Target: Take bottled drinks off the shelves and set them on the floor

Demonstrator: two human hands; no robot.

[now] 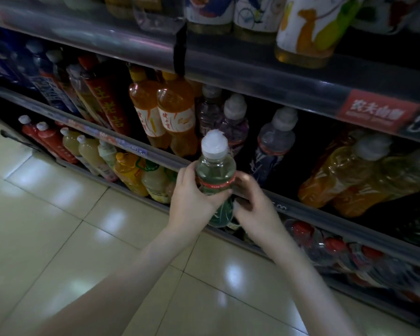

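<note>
While both hands close round its body, the clear bottle (215,169) with the white cap stands upright in the air, just in front of the middle shelf's rail (155,154). The left hand (192,200) wraps its fingers round the bottle's left side at the red band. The right hand (251,204), somewhat blurred, curls against the right side and lower label, so both grips are closed on the bottle, not spread.

Behind the bottle stand purple-labelled bottles (235,127), and up and to its left are orange bottles (176,117). Below and to the left of it lies the glossy tiled floor (58,214).

The step in hand looks to be carrying the bottle down to that floor. To do it well, draw the bottle fully clear of the rail before lowering it, so neither its base nor a knuckle catches. Keep it upright and land the base flat on a tile. The tiles look slick, so let go only once the bottle stands steady. Place it a little out from the shelf foot, leaving room for further bottles beside it.
</note>
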